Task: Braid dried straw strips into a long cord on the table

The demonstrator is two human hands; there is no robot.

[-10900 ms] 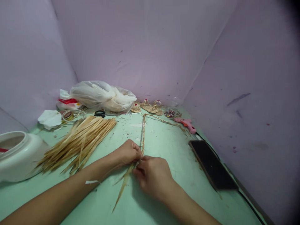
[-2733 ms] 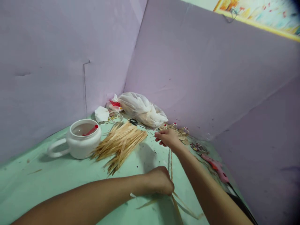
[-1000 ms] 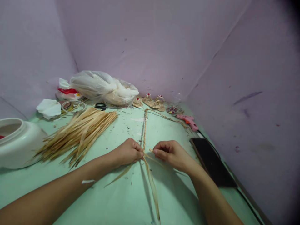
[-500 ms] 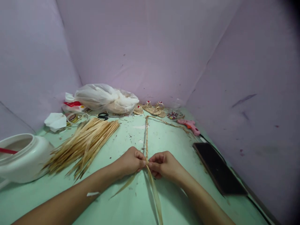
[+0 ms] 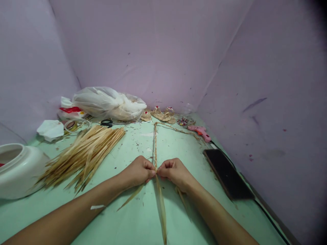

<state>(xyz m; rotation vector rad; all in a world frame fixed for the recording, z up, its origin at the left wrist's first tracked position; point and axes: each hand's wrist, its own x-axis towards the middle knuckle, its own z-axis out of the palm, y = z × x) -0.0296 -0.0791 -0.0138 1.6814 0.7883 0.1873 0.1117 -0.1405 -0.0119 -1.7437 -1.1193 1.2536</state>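
Observation:
A thin braid (image 5: pixel 155 143) of dried leaf strips runs straight away from me, bends sharply at its far end and trails off to the right. At its near end my left hand (image 5: pixel 141 170) pinches a strip, whose tail (image 5: pixel 130 198) comes out below the fingers. My right hand (image 5: pixel 173 171) is closed at the same spot from the other side, thumb and fingertips together; a strip end (image 5: pixel 180 195) shows beneath it. Between the hands a wider pale strip (image 5: pixel 161 207) hangs toward me. The fingertips nearly meet and partly cover the braid's end.
Left are a bundle of dried strips (image 5: pixel 87 153) and a white pot (image 5: pixel 22 173). Scissors (image 5: pixel 106 123), a plastic bag (image 5: pixel 109 103) and small woven slippers (image 5: pixel 160 115) lie at the back. A pink glue gun (image 5: pixel 200 132) and a dark phone-like slab (image 5: pixel 228 173) are on the right.
The whole view has shifted slightly, so things appear farther left and higher. Both hands stay pinched at the braid's end, and a strip end now shows under the right hand.

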